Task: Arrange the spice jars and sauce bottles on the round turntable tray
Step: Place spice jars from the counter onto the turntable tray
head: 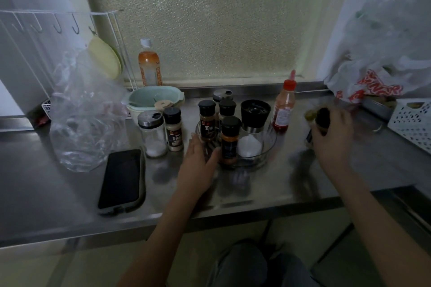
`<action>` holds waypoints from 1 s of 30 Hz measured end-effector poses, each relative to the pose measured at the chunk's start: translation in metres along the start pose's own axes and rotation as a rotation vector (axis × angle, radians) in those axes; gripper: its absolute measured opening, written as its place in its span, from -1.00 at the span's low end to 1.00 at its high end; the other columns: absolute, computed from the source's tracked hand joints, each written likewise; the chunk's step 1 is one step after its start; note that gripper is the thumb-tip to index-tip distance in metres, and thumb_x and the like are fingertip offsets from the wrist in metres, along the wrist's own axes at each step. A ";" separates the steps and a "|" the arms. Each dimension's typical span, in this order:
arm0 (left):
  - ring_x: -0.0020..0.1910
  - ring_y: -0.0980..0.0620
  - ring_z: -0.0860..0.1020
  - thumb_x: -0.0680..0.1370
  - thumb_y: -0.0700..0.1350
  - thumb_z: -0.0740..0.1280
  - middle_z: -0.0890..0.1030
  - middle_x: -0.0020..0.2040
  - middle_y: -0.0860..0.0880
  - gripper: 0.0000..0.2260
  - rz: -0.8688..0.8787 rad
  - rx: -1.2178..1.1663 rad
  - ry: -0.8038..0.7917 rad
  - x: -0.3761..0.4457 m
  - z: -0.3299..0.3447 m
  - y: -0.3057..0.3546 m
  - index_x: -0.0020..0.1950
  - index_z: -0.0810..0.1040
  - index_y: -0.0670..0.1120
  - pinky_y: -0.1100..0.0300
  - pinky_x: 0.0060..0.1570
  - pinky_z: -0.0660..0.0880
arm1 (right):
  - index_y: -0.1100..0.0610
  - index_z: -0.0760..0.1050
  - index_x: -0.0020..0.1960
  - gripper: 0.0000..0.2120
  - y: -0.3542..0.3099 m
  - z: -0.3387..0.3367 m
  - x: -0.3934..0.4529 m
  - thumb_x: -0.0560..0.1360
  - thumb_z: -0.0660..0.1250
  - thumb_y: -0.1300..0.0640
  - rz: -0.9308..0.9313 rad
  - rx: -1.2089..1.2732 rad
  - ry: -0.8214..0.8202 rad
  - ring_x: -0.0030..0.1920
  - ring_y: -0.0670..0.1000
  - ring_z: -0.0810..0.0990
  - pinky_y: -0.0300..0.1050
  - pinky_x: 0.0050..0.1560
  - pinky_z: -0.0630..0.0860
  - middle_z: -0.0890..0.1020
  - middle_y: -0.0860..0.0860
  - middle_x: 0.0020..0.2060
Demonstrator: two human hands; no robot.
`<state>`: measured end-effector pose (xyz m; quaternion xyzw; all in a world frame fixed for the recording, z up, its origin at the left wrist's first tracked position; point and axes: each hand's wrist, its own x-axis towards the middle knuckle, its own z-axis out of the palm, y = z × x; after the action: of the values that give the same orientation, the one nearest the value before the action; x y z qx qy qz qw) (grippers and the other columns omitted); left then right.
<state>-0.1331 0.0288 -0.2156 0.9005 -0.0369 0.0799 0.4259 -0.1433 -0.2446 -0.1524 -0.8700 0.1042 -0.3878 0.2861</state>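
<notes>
Clear tray point(268, 146) holds 4 jars + grinder | L hand point(198, 165) flat at its 9 o'clock rim | R hand point(331, 137) grips dark bottle point(323, 118) at 3 o'clock | 2 jars, red sauce left

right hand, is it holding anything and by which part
Yes: the right hand grips a dark bottle around its body, though motion blur hides the exact finger placement.

Four jars stand on the turntable tray point(268, 146) (two more left of it); phone point(121, 179) front-left.
</notes>
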 end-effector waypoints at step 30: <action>0.39 -0.16 0.35 0.60 0.00 0.13 0.42 0.38 -0.19 -0.60 0.040 0.145 0.245 -0.017 -0.006 0.018 0.38 0.36 -0.17 0.00 0.28 0.36 | 0.08 0.29 0.41 -0.56 0.046 0.041 0.015 0.54 0.22 0.18 0.018 -0.308 -0.473 0.28 0.20 0.44 0.22 0.28 0.40 0.46 0.19 0.31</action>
<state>-0.1530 0.0215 -0.2011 0.9115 0.0030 0.2000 0.3594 -0.1012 -0.2713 -0.1911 -0.9686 0.1000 -0.1511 0.1703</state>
